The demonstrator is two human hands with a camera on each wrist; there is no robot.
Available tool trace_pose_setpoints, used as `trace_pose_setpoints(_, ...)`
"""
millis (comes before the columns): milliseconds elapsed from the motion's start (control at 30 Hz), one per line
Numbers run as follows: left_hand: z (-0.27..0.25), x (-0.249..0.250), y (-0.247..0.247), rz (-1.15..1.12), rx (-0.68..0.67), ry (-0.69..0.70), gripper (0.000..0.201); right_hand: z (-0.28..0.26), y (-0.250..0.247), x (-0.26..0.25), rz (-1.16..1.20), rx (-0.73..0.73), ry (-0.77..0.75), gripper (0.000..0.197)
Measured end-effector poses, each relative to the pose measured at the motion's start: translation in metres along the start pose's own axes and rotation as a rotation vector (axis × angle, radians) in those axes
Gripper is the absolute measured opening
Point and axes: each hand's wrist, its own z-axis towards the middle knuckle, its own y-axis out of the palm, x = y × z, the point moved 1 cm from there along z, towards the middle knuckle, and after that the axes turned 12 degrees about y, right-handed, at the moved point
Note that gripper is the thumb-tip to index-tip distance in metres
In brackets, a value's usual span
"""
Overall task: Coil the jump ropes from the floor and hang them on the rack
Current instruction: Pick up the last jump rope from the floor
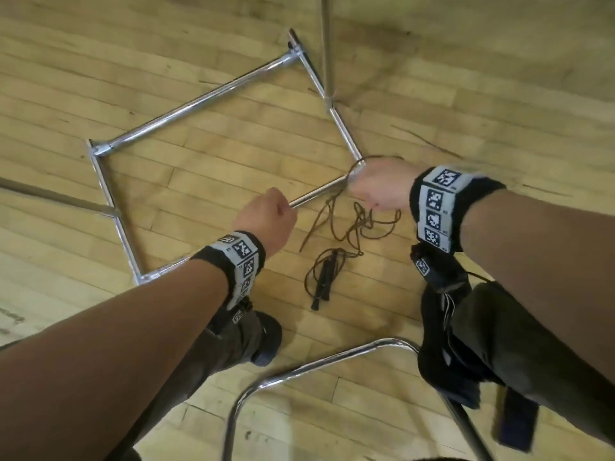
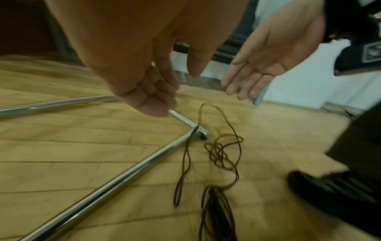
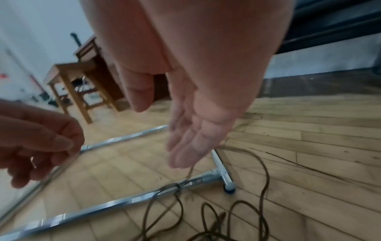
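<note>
A thin brown jump rope lies in a loose tangle on the wooden floor, and one strand rises to my right hand. That hand is flat with straight fingers, and the rope is draped over them. My left hand hovers to its left with fingers curled; I see no rope in it. A second rope with black handles lies bunched on the floor nearer me. The chrome rack base lies on the floor below both hands.
The rack's upright pole rises at the far side. A bent chrome tube crosses close to my feet, between my dark shoes. A wooden stool stands by the wall beyond the rack.
</note>
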Motion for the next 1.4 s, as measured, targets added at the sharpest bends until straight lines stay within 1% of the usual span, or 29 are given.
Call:
trace_pose_setpoints(100,0.008,-0.008,0.044,0.179,-0.392,0.166,0.026,0.029,0.027,0.014,-0.221,-0.079,-0.077,0.028)
trace_pose_setpoints(167,0.013,-0.014,0.079,0.273,-0.617,0.223,0.030,0.044,0.044,0.017,-0.334,-0.140,-0.098,0.026)
trace_pose_setpoints(200,0.016,-0.018,0.097,0.316,-0.701,0.234,0.032,0.052,0.049,0.020,-0.346,-0.164,-0.099,0.025)
trace_pose_setpoints(267,0.021,-0.029,0.129,0.355,-0.798,0.251,0.033,0.067,0.058,0.024,-0.371,-0.185,-0.126,0.027)
trace_pose_setpoints(367,0.027,-0.046,0.164,0.369,-0.833,0.283,0.037,0.084,0.069,0.030,-0.337,-0.198,-0.155,0.035)
trace_pose_setpoints(433,0.031,-0.054,0.180,0.424,-0.859,0.301,0.039,0.093,0.076,0.034,-0.339,-0.221,-0.145,0.036)
trace_pose_setpoints(467,0.035,-0.055,0.186,0.451,-0.870,0.300,0.036,0.097,0.079,0.035,-0.338,-0.241,-0.137,0.035)
trace_pose_setpoints(567,0.045,-0.058,0.193,0.467,-0.882,0.280,0.019,0.107,0.087,0.036,-0.297,-0.279,-0.123,0.033)
trace_pose_setpoints(633,0.050,-0.058,0.186,0.443,-0.831,0.254,0.005,0.110,0.091,0.036,-0.305,-0.285,-0.118,0.029)
trace_pose_setpoints(700,0.052,-0.054,0.171,0.387,-0.758,0.245,0.011,0.108,0.093,0.034,-0.318,-0.302,-0.128,0.028)
trace_pose_setpoints(800,0.051,-0.043,0.136,0.198,-0.726,0.250,0.011,0.094,0.089,0.027,-0.387,-0.268,-0.190,0.018)
trace_pose_setpoints(833,0.050,-0.038,0.119,0.132,-0.713,0.248,0.017,0.087,0.086,0.023,-0.397,-0.243,-0.213,0.017)
trace_pose_setpoints(933,0.037,-0.019,0.065,-0.023,-0.680,0.242,0.037,0.060,0.071,0.010,-0.339,-0.173,-0.274,0.025)
trace_pose_setpoints(1000,0.025,-0.007,0.030,-0.134,-0.635,0.212,0.054,0.037,0.058,0.000,-0.304,-0.118,-0.312,0.031)
trace_pose_setpoints(1033,0.017,0.000,0.014,-0.189,-0.606,0.193,0.059,0.024,0.051,-0.005,-0.307,-0.098,-0.336,0.031)
trace_pose_setpoints(1100,0.000,0.015,-0.016,-0.263,-0.558,0.183,0.058,-0.004,0.036,-0.015,-0.339,-0.064,-0.396,0.023)
trace_pose_setpoints(1133,-0.009,0.023,-0.029,-0.291,-0.542,0.187,0.057,-0.019,0.029,-0.020,-0.346,-0.034,-0.424,0.022)
trace_pose_setpoints(1200,-0.029,0.037,-0.052,-0.386,-0.508,0.191,0.060,-0.049,0.014,-0.027,-0.349,0.050,-0.479,0.027)
trace_pose_setpoints(1267,-0.049,0.049,-0.072,-0.488,-0.478,0.196,0.061,-0.081,0.000,-0.032,-0.376,0.114,-0.538,0.026)
trace_pose_setpoints(1333,-0.068,0.060,-0.088,-0.576,-0.441,0.215,0.061,-0.114,-0.011,-0.034,-0.417,0.175,-0.594,0.019)
trace_pose_setpoints(1400,-0.087,0.072,-0.101,-0.625,-0.401,0.249,0.061,-0.144,-0.020,-0.035,-0.436,0.247,-0.649,0.016)
